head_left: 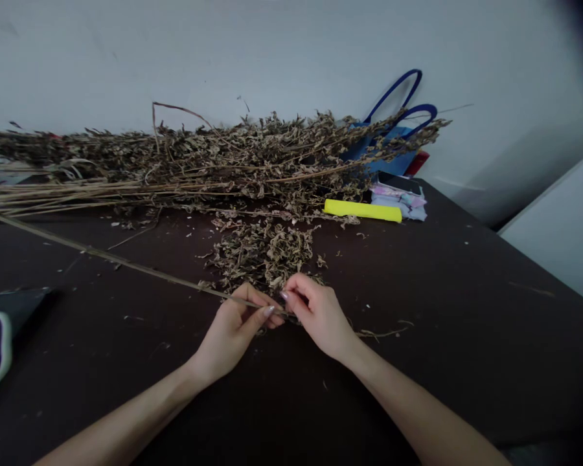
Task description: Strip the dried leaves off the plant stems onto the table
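My left hand (243,323) is closed on a long dried plant stem (150,270), pinching it between thumb and fingers. From there the stem runs up and left past the edge of view. Close beside it, my right hand (318,314) is pinched at the leafy right end of the same stem; whether its fingertips grip a leaf or the stem itself is hard to make out. Just beyond both hands lies a loose pile of dried leaves (267,249). A thin twig (383,334) rests on the table to the right of my right wrist.
Along the wall lies a large bundle of dried plants (223,155). At its right end are a blue bag (398,152), a yellow roll (363,210), a phone (399,184) and a tissue pack (408,206). A dark device with a pale loop (7,343) sits left on the dark table (490,310).
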### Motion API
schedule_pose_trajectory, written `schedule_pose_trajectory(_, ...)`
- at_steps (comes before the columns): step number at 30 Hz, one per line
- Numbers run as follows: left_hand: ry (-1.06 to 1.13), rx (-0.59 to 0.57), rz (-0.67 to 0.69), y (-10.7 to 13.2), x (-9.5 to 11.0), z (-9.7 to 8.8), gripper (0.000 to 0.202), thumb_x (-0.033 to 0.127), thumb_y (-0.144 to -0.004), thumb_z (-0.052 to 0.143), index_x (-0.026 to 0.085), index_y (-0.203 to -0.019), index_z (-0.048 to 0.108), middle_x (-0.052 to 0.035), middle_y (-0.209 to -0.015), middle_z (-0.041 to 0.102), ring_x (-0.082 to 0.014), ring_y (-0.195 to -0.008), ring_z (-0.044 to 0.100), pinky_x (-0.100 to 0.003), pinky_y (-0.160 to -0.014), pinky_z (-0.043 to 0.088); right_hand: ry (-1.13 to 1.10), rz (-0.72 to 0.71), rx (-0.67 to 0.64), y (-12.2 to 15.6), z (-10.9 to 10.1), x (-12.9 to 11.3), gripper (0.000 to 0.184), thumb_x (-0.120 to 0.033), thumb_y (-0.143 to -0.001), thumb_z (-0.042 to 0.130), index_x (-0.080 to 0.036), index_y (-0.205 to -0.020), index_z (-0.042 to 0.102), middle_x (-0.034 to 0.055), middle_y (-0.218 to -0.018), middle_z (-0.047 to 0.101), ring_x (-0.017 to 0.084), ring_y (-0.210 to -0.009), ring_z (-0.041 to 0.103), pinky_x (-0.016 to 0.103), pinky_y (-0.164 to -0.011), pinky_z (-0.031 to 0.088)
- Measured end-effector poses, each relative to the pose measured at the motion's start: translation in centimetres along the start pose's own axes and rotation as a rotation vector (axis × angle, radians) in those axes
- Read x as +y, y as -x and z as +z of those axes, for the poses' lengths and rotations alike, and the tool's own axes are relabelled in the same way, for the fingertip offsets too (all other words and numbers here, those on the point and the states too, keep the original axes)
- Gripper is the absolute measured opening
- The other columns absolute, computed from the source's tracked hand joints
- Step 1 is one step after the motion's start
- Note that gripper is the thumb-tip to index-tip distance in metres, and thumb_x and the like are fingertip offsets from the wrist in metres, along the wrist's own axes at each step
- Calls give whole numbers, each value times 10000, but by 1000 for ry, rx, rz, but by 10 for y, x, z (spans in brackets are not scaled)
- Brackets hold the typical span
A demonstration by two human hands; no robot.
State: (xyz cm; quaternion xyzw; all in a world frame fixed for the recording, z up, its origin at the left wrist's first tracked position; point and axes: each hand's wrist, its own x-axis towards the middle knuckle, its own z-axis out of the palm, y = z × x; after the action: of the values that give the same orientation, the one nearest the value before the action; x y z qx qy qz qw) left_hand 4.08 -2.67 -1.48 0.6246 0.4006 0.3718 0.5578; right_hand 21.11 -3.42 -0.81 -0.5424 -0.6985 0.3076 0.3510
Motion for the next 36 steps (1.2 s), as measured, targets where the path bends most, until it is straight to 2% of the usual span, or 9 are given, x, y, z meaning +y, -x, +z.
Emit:
schedule_pose_trajectory(6,8,-4,-11,-2,-2,-2,115,219,-851,514,135,-778,543,-66,-834,633,-142,-718,637,-287,-666,528,60,-56,4,-3,6,5,108,-176,-856,437,-191,-760,484,-48,-599,450,79,-520,400,210,-518,309)
schedule_pose_trajectory(12,-1,41,-38,-3,-2,0,96,225,-828,541,144,-782,562,-54,-775,642,-154,-718,640,-296,-671,534,114,-90,36,-6,12,6,135,-172,-866,405,-195,-755,478,-43,-597,432,84,-515,393,218,-522,299)
schedule_pose_trajectory(17,2,48,-32,-3,1,2,97,225,-826,547,140,-785,570,-48,-791,638,-149,-731,644,-292,-693,534,111,-92,107,-10,12,6,155,-210,-883,395,-197,-749,471,-50,-572,423,78,-485,372,213,-499,287)
schedule_pose_trajectory(20,0,62,-36,-4,-1,1,114,236,-832,545,131,-800,577,-55,-801,649,-150,-742,647,-294,-715,528,79,-69,149,-11,10,5,149,-223,-882,416,-196,-748,478,-45,-568,471,81,-491,405,217,-515,313)
schedule_pose_trajectory(23,33,53,-47,-5,-5,-1,140,259,-839,544,124,-812,572,-68,-814,665,-153,-734,652,-306,-721,528,-26,-40,164,-11,7,5,138,-240,-877,437,-192,-761,496,-21,-643,565,81,-506,449,220,-525,350)
schedule_pose_trajectory(27,67,39,-56,-6,-9,-1,139,265,-838,550,131,-803,554,-68,-773,679,-156,-715,650,-309,-705,527,-405,66,81,-11,8,7,137,-294,-879,445,-193,-791,474,9,-782,618,58,-460,444,207,-463,362)
schedule_pose_trajectory(31,48,33,-58,-6,-5,0,109,244,-839,546,144,-796,539,-59,-754,680,-153,-707,647,-306,-698,521,-704,146,7,-12,13,8,153,-310,-859,485,-192,-771,443,-14,-703,570,51,-463,425,180,-419,306)
schedule_pose_trajectory(36,36,-21,-42,-3,-5,4,119,240,-836,543,143,-767,539,-53,-742,657,-153,-696,641,-294,-659,515,-704,142,-17,-13,17,5,172,-302,-846,496,-192,-731,430,-66,-566,426,47,-446,319,177,-415,263)
